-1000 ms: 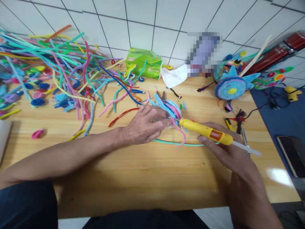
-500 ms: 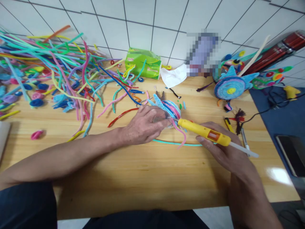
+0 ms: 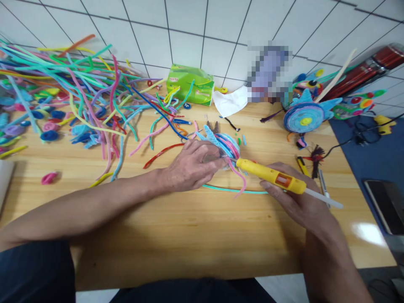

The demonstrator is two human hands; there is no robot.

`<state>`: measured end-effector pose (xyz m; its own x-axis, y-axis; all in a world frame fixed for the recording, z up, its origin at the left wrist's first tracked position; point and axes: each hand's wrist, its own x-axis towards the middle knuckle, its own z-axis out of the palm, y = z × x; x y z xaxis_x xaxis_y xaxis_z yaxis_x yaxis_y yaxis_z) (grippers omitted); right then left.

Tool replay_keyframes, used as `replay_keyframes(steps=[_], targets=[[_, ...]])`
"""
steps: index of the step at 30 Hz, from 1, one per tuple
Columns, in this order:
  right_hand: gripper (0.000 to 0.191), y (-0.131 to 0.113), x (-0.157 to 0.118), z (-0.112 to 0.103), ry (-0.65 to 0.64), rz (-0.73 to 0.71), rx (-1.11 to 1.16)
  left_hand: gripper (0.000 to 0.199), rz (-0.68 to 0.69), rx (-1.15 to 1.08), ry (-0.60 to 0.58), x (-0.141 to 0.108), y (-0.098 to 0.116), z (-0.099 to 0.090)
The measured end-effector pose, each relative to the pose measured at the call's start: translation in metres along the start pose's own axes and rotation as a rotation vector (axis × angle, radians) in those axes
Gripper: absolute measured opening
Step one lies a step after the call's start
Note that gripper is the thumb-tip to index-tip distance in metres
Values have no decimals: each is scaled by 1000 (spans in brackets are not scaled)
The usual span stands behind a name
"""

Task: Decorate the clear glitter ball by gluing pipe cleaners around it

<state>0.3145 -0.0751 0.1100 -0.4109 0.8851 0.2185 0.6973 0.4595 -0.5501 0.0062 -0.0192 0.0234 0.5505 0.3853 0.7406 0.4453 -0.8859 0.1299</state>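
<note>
My left hand (image 3: 197, 165) is closed on a pipe-cleaner craft piece (image 3: 229, 145), coiled in blue, pink and white with light blue points on top. A pink pipe-cleaner end (image 3: 240, 181) hangs from it toward me. In my right hand (image 3: 298, 198) is a yellow hot glue gun (image 3: 271, 174), with a clear glue stick (image 3: 325, 198) sticking out behind. Its nozzle meets the coil beside my left fingertips; whether glue is coming out is too small to tell. A teal pipe cleaner (image 3: 233, 189) lies below both hands. Pliers (image 3: 213, 127) show partly behind the craft piece.
Loose pipe cleaners (image 3: 78, 84) pile up at the left. Along the tiled wall are a green tissue pack (image 3: 190, 85) and a red thermos (image 3: 362, 71). A finished blue coiled disc (image 3: 303, 118) stands at the right, near a cutter (image 3: 303, 166) and a phone (image 3: 386, 206).
Hardly anything differs. Both hands keep their places, with the glue gun's nozzle still at the coil; the view has shifted very slightly.
</note>
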Motion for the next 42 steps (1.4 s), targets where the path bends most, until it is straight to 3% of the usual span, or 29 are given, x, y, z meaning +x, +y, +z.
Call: replay_keyframes(steps=[9,15,25,29,33,37,42], targets=[[13,3,-1,2,12,-23,0,55,9,-6,6,0,0,1],[14,3,-1,2,6,-20,-21,42,14,12,12,0,0,0],[13,0,0,0,-1,-8,-29,53,6,-6,1,-1,0,1],[13,4,-4,-2,0,-10,-13,43,12,18,15,0,1,1],[16,19,-11,-8,22,72,92,48,-2,18,30,0,1,3],[23,48,-4,-9,179,267,234,60,-15,-7,22,-2,1,4],[35,102,19,4,359,544,36,53,1,27,24,-3,2,6]])
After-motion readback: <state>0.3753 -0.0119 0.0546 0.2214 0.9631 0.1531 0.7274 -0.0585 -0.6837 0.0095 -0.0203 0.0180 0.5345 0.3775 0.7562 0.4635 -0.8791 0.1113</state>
